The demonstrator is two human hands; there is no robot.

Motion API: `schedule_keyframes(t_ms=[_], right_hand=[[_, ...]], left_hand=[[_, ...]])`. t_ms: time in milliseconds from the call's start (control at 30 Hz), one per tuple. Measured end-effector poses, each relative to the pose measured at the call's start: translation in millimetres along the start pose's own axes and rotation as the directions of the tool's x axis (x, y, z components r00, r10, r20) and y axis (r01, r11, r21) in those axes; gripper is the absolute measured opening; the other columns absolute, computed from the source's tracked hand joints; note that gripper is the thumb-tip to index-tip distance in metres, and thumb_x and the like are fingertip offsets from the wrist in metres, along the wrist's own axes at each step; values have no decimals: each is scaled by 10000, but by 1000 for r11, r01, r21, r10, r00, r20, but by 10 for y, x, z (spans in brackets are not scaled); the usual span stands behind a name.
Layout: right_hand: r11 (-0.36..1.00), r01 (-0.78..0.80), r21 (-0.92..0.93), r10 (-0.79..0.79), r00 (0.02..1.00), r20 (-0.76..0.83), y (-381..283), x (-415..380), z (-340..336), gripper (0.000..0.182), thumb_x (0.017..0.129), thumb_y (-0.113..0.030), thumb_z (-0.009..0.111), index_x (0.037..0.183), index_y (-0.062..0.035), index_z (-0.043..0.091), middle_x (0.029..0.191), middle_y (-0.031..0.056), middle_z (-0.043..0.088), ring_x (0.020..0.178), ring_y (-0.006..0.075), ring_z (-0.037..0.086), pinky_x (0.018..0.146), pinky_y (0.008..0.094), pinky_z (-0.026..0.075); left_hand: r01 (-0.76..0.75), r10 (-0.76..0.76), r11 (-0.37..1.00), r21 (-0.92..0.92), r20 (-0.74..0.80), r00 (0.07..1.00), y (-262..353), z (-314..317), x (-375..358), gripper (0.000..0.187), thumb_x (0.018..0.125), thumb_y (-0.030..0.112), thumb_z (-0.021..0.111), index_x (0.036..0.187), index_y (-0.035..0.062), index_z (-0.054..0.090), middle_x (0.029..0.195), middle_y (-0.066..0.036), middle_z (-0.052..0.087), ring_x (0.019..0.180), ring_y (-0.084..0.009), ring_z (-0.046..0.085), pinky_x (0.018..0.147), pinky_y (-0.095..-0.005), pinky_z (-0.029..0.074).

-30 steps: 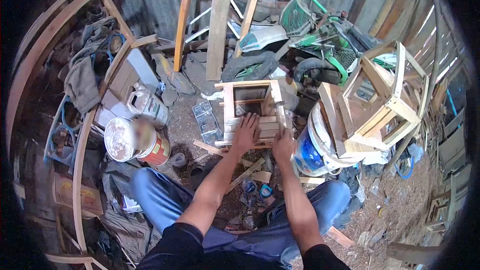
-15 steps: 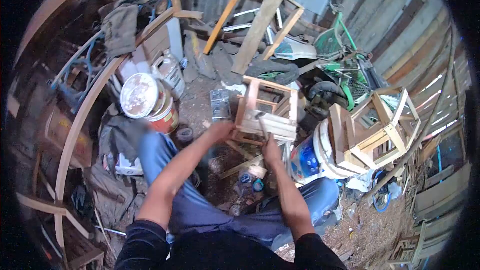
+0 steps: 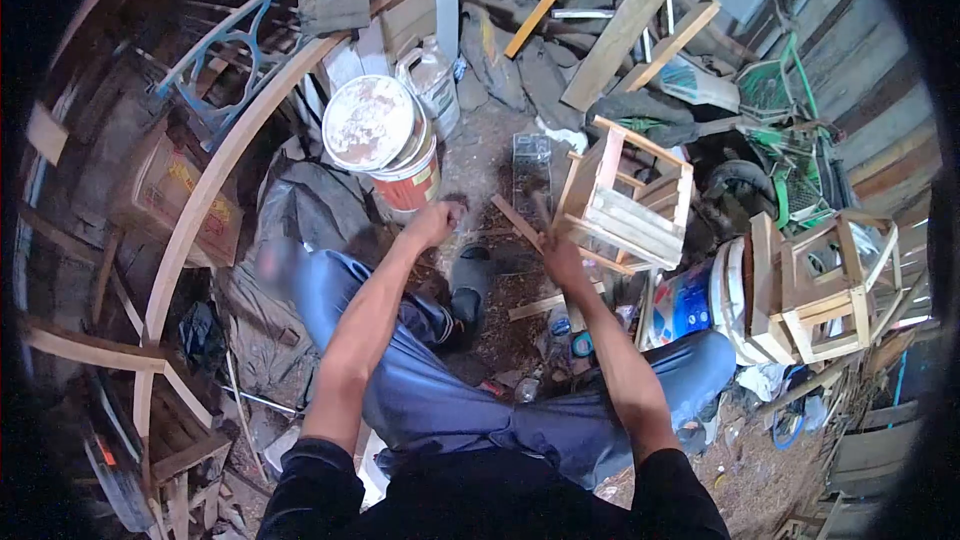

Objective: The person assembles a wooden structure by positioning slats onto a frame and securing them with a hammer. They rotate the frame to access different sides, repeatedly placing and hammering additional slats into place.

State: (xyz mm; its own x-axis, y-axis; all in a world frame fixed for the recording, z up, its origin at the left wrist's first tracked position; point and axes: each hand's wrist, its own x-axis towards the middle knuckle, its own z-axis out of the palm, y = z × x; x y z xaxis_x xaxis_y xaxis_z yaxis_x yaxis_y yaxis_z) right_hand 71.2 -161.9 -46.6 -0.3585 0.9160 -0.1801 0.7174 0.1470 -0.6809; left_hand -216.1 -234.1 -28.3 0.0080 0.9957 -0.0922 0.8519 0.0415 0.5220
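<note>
My left hand (image 3: 434, 224) is closed over the ground beside the red-and-white bucket (image 3: 408, 180); whatever its fingers hold, if anything, is too small to tell. My right hand (image 3: 563, 260) is wrapped round a slim tool, blurred and pointing up, at the near left corner of a small wooden frame (image 3: 630, 218). The frame stands tilted, with pale slats across its side. A thin wooden strip (image 3: 515, 221) reaches toward the right hand's fingers. Beyond, a clear plastic box (image 3: 531, 162) lies on the ground.
A second wooden frame (image 3: 822, 295) rests by a blue-and-white bucket (image 3: 682, 302) on the right. A curved wooden piece (image 3: 196, 210) arches along the left, near a cardboard box (image 3: 190, 202). Planks lean at the back. Bottles lie between my legs.
The view has shifted, so the surroundings sit farther right. My left hand has left the wooden frame and moved left of it. My right hand has moved to the frame's left corner.
</note>
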Motion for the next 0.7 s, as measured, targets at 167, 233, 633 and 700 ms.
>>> schedule_keyframes(t_ms=[167, 233, 633, 700], right_hand=[[998, 29, 62, -31, 999, 34, -183, -43, 709, 486, 826, -392, 631, 1073, 25, 595, 923, 285, 633, 926, 424, 613, 786, 464, 472], [991, 22, 129, -34, 995, 92, -303, 105, 760, 508, 808, -399, 646, 1086, 23, 594, 936, 265, 643, 923, 413, 620, 793, 454, 476], [993, -38, 112, 30, 997, 70, -305, 1184, 2008, 300, 767, -103, 634, 1029, 30, 573, 917, 275, 631, 911, 422, 614, 786, 455, 479], [975, -71, 209, 41, 989, 142, -249, 1172, 2072, 331, 759, -97, 608, 1064, 19, 549, 931, 289, 622, 929, 435, 602, 797, 471, 473]], left_hand=[[261, -260, 965, 5, -75, 963, -609, 363, -5, 194, 780, 188, 599, 934, 105, 681, 933, -196, 664, 907, -357, 639, 790, -443, 502], [425, -423, 905, -3, -104, 900, -401, 252, 71, 203, 785, 204, 602, 942, 103, 681, 935, -197, 664, 911, -358, 639, 801, -448, 499], [523, -533, 774, 357, -78, 842, -936, 1229, 729, 266, 842, 244, 516, 896, 49, 688, 943, -165, 676, 956, -285, 636, 935, -425, 403], [557, -555, 717, 420, -140, 820, -978, 1385, 741, 272, 869, 223, 458, 917, 96, 694, 995, -131, 678, 1013, -254, 610, 948, -439, 373]])
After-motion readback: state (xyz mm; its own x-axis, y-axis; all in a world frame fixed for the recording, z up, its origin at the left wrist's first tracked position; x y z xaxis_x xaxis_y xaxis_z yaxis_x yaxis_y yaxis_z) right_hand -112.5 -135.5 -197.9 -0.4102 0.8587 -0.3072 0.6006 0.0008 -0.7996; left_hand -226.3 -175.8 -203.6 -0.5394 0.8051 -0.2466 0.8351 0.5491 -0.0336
